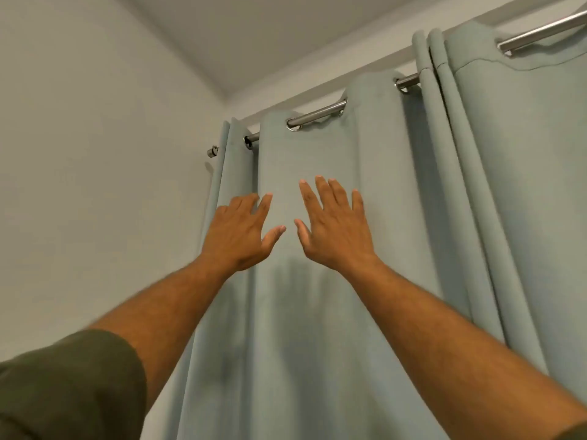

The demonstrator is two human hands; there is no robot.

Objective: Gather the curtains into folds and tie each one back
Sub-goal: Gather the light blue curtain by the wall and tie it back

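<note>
A pale green curtain hangs by metal eyelets from a steel rod and fills the middle of the view. A second curtain panel of the same cloth hangs to its right. Both my arms reach upward in front of the left panel. My left hand is spread with straight fingers at the panel's left fold. My right hand is spread beside it over the flat middle of the cloth. Neither hand grips anything; whether the palms touch the fabric I cannot tell.
A plain white wall stands to the left, meeting the ceiling above the rod. The rod's end cap sticks out near the corner. No tie-back is in view.
</note>
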